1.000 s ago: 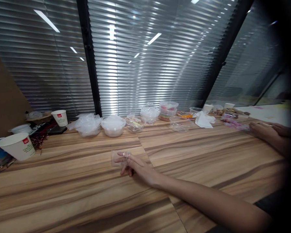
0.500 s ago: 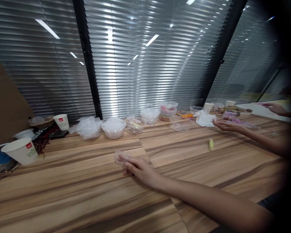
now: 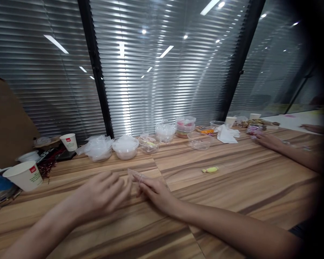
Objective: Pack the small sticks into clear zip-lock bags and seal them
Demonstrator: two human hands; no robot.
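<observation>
My right hand rests on the wooden table, fingers partly curled, its fingertips holding a small clear plastic bag down on the wood. My left hand has come in from the left, slightly blurred, fingers loosely apart and holding nothing, its tips just short of the bag. A small yellow-green piece lies loose on the table to the right of my hands.
Along the window stand clear plastic bowls, a stack of lidded tubs, paper cups and white tissue. Another person's hand lies on the table at the right. Brown cardboard stands at the left.
My left hand has entered from the left and reached towards the bag. The yellow-green piece has come to rest nearer the middle. The other person's hand has drawn back to the right.
</observation>
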